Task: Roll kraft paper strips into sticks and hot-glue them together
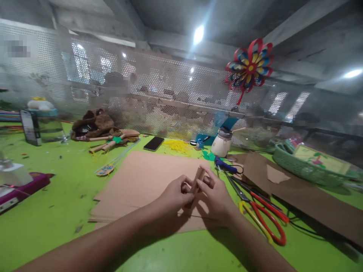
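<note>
Between my two hands is a small brown cardboard piece (197, 177), narrow and folded or rolled, tilted up to the right. My left hand (177, 192) pinches its lower left side with curled fingers. On the other side, my right hand (216, 190) grips it with thumb and fingers, the index fingertip near its top end. Both hands are over a stack of light brown paper sheets (153, 170) on the green table (65, 185). Just right of my right hand lie scissors (255, 207) with red and yellow handles, and a blue glue gun (225, 165).
Behind the sheets are a phone (153, 143), yellow paper shreds (177, 146) and a white jar (222, 143). Dark brown cardboard (309, 204) and a green basket (306, 166) stand right. A purple power strip (28, 187) is left. A perforated metal screen (170, 87) closes the back.
</note>
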Demonstrator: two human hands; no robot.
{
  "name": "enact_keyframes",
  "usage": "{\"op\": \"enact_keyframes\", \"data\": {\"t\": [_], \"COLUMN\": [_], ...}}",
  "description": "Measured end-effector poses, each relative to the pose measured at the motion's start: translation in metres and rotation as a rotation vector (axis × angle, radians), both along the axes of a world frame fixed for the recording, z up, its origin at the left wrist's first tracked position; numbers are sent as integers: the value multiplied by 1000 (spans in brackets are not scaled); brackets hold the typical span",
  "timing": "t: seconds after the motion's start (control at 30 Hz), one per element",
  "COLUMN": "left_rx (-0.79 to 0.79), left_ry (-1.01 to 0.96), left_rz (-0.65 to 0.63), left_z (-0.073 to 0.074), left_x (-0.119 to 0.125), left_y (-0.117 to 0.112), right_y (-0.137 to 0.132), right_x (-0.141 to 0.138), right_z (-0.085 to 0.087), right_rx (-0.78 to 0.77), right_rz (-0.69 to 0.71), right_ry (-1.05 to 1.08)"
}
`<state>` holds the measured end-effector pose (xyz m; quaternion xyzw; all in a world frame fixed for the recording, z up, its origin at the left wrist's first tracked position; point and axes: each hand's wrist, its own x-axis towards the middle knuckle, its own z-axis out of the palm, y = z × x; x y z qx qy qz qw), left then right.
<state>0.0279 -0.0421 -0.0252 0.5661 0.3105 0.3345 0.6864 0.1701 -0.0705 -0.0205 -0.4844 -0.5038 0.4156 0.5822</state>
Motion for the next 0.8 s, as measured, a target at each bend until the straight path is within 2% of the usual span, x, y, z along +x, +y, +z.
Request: {"op": "enact_keyframes", "data": {"t": [0.1,0.23,0.4,0.67,0.8], "left_rx": [-115,-171,-241,-243,-239], "left_ry": [-38,-1,-67,-123,-53], "left_rz": [-71,-109,-134,-224,-234], "left_z": [-1,3,10,5,6], "left_x": [-5,-11,-17,-17,-17], "left_y": [-6,-2,6,2,5], "right_y": [1,0,-2,-4,-7], "right_x": [3,4,3,5,3], "right_z": [-6,-9,-9,-13,-10], "right_rx": [-2,-1,26,26,27], "right_rz": [43,66,93,87,111], "right_ry": [14,-23,-105,-194,-189]}}
